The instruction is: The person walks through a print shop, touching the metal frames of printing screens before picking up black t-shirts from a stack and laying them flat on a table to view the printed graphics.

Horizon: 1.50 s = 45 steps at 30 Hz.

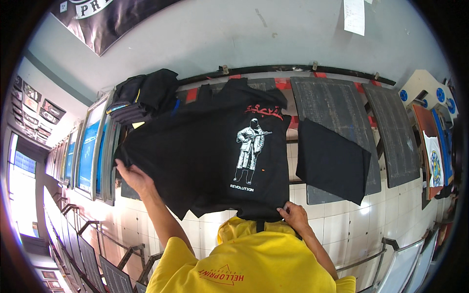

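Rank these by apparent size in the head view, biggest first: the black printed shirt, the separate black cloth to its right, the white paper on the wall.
1. Black printed shirt, by far the largest
2. Black cloth
3. White paper, smallest as it shows; the picture's top edge cuts it off

White light floods in from the blown-out window (22,195) at far left, and glare spots the tiled floor (348,222). The black shirt (185,151) swallows fold detail; fisheye distortion curves edges toward a dark rim.
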{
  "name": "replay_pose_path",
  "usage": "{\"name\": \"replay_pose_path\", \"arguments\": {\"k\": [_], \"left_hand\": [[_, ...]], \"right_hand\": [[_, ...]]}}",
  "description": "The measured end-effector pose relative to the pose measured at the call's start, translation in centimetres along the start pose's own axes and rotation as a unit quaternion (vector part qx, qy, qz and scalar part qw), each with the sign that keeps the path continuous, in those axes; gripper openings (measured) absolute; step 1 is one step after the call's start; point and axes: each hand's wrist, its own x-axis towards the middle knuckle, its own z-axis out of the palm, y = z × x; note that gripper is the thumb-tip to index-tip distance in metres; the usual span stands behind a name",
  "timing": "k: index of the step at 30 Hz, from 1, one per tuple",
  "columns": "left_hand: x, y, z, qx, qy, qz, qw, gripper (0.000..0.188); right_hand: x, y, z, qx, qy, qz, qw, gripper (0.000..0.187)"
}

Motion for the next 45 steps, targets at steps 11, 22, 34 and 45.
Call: {"name": "replay_pose_path", "arguments": {"k": [11, 22, 34, 45], "left_hand": [[-1.7, -3.4, -3.1, 0.044, 0.012, -0.009, 0.999, 0.035], [-12.4, -13.9, 1.4, 0.647, -0.348, 0.091, 0.672, 0.051], [-19.3, -20.1, 1.2, 0.680, -0.542, 0.135, 0.476, 0.066], [-13.7, -17.4, -0.7, 0.738, -0.363, 0.110, 0.558, 0.038]], "right_hand": [[0.3, -0.1, -0.3, -0.001, -0.020, 0.009, 1.000, 0.035], [0.4, 0.4, -0.2, 0.003, -0.018, -0.010, 1.000, 0.035], [0.5, 0.4, -0.5, 0.023, -0.033, 0.012, 0.999, 0.035], [1.2, 1.0, -0.7, 0.056, -0.071, 0.026, 0.996, 0.037]]}}
